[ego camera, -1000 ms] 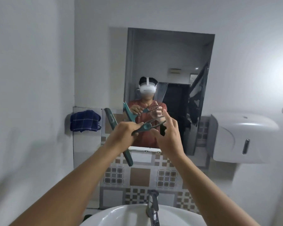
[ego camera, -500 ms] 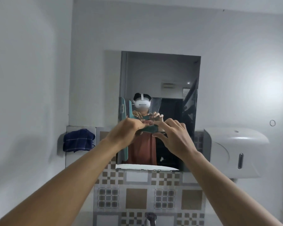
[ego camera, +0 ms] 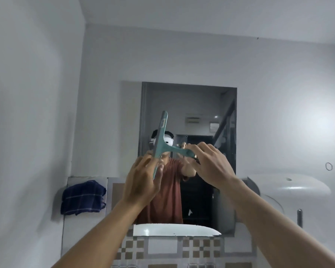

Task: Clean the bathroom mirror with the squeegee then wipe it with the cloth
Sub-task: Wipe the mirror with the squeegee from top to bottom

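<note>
A teal squeegee [ego camera: 161, 138] is held up in front of the wall mirror [ego camera: 199, 105], its blade standing nearly upright. My left hand [ego camera: 143, 180] grips the lower part of the blade. My right hand [ego camera: 211, 163] pinches the end of the handle, which points right. Both hands are at the mirror's lower middle, short of the glass. A dark blue checked cloth [ego camera: 83, 198] lies on the ledge left of the mirror, apart from both hands.
A white paper dispenser [ego camera: 290, 192] juts from the wall at the right. A tiled wall strip [ego camera: 162, 250] runs below the mirror. White walls close in at the left and behind. A small ring hook [ego camera: 328, 166] sits on the right wall.
The view has tilted up, so the sink and tap have left the frame. The squeegee has turned from slanted to nearly upright, and my left hand has shifted from the handle to the blade.
</note>
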Tool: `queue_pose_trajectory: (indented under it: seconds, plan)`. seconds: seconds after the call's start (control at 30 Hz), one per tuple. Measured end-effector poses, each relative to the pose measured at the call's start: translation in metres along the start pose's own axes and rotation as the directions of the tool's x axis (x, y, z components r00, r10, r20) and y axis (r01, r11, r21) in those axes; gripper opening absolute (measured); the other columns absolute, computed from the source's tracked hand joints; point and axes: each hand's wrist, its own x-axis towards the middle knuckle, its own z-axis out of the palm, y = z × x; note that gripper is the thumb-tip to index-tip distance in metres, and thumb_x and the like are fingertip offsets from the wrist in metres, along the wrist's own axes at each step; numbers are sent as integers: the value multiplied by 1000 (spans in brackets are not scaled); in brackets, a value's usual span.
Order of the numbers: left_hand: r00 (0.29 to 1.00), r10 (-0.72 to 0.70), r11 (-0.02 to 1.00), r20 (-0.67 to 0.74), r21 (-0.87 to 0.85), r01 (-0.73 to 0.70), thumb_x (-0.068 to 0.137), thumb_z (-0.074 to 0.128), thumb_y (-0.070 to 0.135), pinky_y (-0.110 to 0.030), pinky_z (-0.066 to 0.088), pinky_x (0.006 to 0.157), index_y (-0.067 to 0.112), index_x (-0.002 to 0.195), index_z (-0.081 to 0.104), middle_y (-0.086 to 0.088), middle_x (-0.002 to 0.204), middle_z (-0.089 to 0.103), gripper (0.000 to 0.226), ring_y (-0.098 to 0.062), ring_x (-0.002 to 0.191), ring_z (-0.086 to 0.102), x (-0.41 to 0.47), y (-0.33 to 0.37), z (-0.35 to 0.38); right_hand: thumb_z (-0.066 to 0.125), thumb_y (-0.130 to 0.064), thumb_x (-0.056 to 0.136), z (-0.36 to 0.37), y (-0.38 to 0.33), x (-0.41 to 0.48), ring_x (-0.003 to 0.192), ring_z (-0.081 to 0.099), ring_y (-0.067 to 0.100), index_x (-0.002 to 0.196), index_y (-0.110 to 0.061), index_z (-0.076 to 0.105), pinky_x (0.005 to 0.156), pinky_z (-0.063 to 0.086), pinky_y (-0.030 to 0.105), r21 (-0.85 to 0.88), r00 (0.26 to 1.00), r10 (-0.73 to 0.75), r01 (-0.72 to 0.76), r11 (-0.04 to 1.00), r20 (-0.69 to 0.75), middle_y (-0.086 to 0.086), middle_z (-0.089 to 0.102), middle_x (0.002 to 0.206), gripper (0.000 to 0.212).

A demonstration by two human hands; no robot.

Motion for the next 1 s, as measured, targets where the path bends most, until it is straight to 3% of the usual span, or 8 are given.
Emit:
queue_pose_trajectory:
  seconds: [0.07, 0.17, 0.3, 0.43, 0.53, 0.67, 0.8, 1.0]
  plan:
    - [993, -113, 993, -44, -29, 111, 97, 59, 11, -9, 37, 73, 15, 99, 61, -3, 94, 67, 5, -6, 85, 50, -19, -15, 13, 63, -34, 97, 2, 6, 15, 89, 64, 22, 132, -21, 60, 68, 56, 36, -7, 1000, -15, 15, 1000, -7, 1, 65, 104, 37]
    - [968, -250, 968, -4, -18, 250, 92, 62, 6, -26, 55, 72, 16, 103, 56, -4, 99, 65, 16, -12, 87, 55, -33, -37, 30, 56, -39, 99, 3, 13, 45, 92, 64, 22, 138, -26, 55, 65, 55, 33, -10, 1000, -22, 22, 1000, -20, 3, 63, 106, 41]
    - [972, -164, 982, 167, 117, 145, 90, 59, 22, -34, 57, 93, 13, 123, 60, -5, 125, 59, 35, -21, 114, 57, -27, -53, 46, 55, -38, 101, 3, 23, 91, 97, 64, 22, 144, -29, 50, 76, 56, 33, -42, 999, -49, 48, 998, -13, 6, 61, 116, 45]
    - [936, -60, 979, 347, 205, -13, 87, 65, 45, -43, 44, 114, 14, 149, 44, -11, 153, 40, 72, -28, 144, 38, -20, -55, 65, 56, -37, 101, -1, 23, 132, 95, 63, 23, 147, -33, 50, 80, 54, 35, -51, 997, -79, 77, 996, -27, 7, 60, 114, 47]
    - [916, -78, 966, 393, 257, -28, 77, 76, 53, -48, 33, 120, 19, 158, 29, -15, 164, 27, 99, -33, 151, 28, -13, -53, 76, 53, -41, 102, 1, 22, 154, 95, 64, 23, 147, -34, 50, 77, 47, 30, -97, 994, -113, 112, 989, -5, 7, 58, 114, 46]
    - [890, -103, 959, 444, 282, -30, 84, 71, 49, -47, 9, 126, 27, 162, 6, -14, 170, 0, 104, -34, 156, 5, -8, -57, 86, 50, -40, 103, 8, 25, 171, 96, 63, 25, 145, -33, 53, 76, 40, 28, -125, 989, -150, 149, 981, 3, 7, 58, 113, 42]
    - [893, -88, 948, 442, 312, -61, 60, 86, 51, -48, 31, 116, 22, 153, 36, -18, 160, 34, 110, -38, 143, 42, -11, -65, 94, 46, -40, 105, 20, 26, 185, 96, 62, 24, 147, -37, 50, 76, 44, 30, -148, 985, -169, 172, 974, 32, 6, 57, 113, 42]
    - [904, -76, 944, 422, 321, -71, 62, 84, 53, -47, 31, 116, 25, 154, 34, -15, 162, 32, 108, -36, 145, 40, -11, -70, 98, 40, -43, 106, 29, 29, 195, 93, 62, 22, 149, -44, 44, 75, 53, 35, -167, 983, -170, 180, 969, 74, 4, 56, 110, 42]
